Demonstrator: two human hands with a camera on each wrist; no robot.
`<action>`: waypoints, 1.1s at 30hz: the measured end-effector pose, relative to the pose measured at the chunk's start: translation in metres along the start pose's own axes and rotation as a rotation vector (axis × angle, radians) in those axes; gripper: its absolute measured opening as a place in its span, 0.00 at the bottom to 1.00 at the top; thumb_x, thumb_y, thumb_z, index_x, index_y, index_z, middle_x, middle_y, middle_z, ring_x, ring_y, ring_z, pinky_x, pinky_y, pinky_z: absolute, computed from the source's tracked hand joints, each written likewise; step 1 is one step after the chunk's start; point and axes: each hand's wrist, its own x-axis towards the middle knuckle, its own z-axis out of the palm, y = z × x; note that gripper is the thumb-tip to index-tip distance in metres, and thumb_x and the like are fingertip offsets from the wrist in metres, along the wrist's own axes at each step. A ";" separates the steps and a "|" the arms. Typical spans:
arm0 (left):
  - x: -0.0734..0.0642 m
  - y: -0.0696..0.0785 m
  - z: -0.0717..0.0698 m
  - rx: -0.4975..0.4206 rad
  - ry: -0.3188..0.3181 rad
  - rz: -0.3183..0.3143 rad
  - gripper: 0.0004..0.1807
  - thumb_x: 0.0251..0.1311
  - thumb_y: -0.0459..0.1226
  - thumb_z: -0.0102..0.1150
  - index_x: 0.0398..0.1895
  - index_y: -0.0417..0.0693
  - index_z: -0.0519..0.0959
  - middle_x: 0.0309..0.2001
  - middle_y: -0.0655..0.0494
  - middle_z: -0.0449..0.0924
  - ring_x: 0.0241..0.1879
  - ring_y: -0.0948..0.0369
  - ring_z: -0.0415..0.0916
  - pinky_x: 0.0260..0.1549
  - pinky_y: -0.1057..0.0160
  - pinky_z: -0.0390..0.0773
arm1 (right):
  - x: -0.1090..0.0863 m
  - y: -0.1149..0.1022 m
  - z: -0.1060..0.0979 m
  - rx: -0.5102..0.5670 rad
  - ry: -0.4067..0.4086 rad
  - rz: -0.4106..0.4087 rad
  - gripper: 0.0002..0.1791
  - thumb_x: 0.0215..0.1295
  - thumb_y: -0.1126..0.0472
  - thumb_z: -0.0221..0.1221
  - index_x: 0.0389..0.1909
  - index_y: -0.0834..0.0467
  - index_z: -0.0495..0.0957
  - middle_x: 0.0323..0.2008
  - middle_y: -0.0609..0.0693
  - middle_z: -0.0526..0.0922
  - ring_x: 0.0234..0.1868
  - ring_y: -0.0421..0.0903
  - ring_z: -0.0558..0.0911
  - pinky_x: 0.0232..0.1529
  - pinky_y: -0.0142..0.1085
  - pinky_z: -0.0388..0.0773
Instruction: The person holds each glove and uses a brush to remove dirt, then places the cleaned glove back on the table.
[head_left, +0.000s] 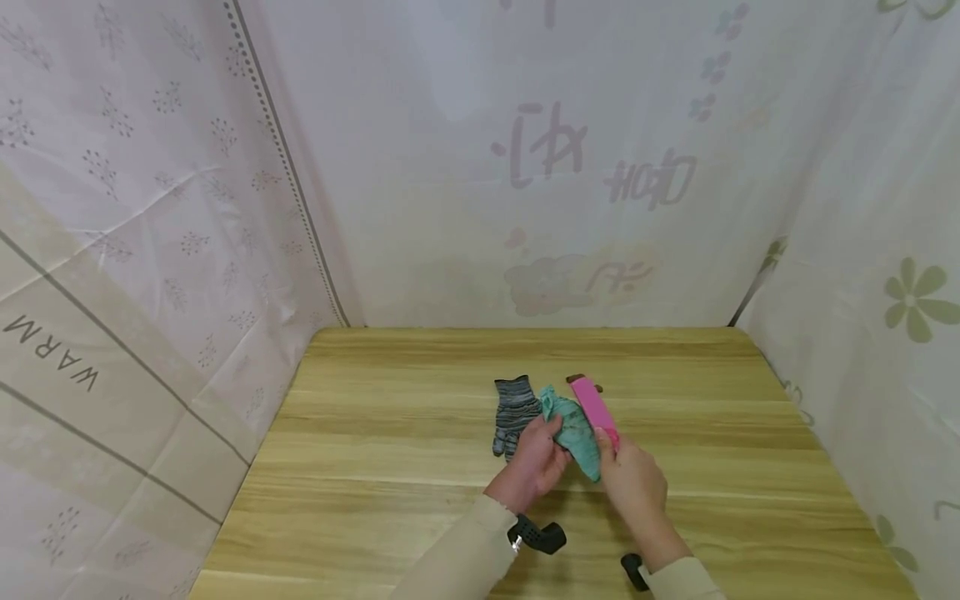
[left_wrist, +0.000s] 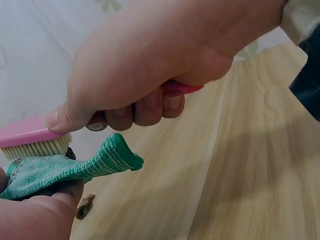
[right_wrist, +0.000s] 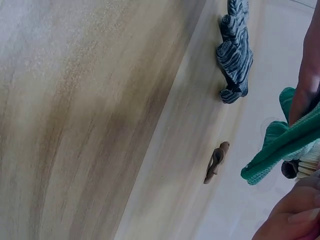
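In the head view my left hand (head_left: 534,457) holds a green knit glove (head_left: 576,435) above the table, thumb on top of the fabric. My right hand (head_left: 634,482) grips a pink brush (head_left: 594,405) by its handle, fingers curled round it. Seen from the left wrist, the brush's pale bristles (left_wrist: 37,149) face down against the green glove (left_wrist: 55,172), whose surface carries dark smudges. A grey-and-black knit glove (head_left: 516,408) lies on the table just left of the hands. The left hand's fingertips are partly hidden by the fabric.
A small brown crumpled piece (right_wrist: 216,162) lies on the wooden table (head_left: 375,433), near the grey glove in the right wrist view. Patterned pale curtains (head_left: 450,208) hang behind the table and along both sides. Black wrist mounts (head_left: 540,535) sit by the sleeves.
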 end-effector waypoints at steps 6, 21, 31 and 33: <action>0.002 -0.002 0.001 -0.003 0.009 -0.018 0.22 0.82 0.38 0.35 0.72 0.40 0.59 0.69 0.44 0.70 0.71 0.51 0.67 0.73 0.49 0.64 | 0.002 0.002 -0.004 0.005 -0.005 0.009 0.37 0.77 0.31 0.36 0.28 0.59 0.72 0.18 0.52 0.71 0.19 0.48 0.71 0.18 0.39 0.63; 0.001 -0.003 -0.002 -0.006 -0.009 -0.044 0.21 0.82 0.38 0.35 0.72 0.44 0.59 0.68 0.47 0.71 0.68 0.54 0.69 0.72 0.51 0.65 | 0.006 0.009 -0.009 -0.006 0.000 0.024 0.38 0.77 0.31 0.34 0.28 0.61 0.71 0.20 0.55 0.73 0.21 0.51 0.72 0.18 0.42 0.63; 0.001 -0.004 -0.003 0.006 0.015 -0.023 0.20 0.81 0.39 0.36 0.70 0.43 0.60 0.64 0.48 0.73 0.64 0.56 0.72 0.68 0.53 0.69 | 0.005 0.009 -0.007 0.000 0.007 0.034 0.39 0.76 0.29 0.33 0.27 0.59 0.71 0.19 0.54 0.72 0.20 0.50 0.72 0.18 0.41 0.63; 0.001 -0.004 -0.004 0.013 0.023 -0.018 0.20 0.81 0.40 0.37 0.70 0.42 0.61 0.63 0.48 0.74 0.62 0.57 0.73 0.66 0.54 0.71 | 0.004 0.007 -0.007 0.012 0.005 0.030 0.39 0.76 0.29 0.33 0.27 0.59 0.71 0.19 0.53 0.71 0.20 0.50 0.71 0.18 0.40 0.62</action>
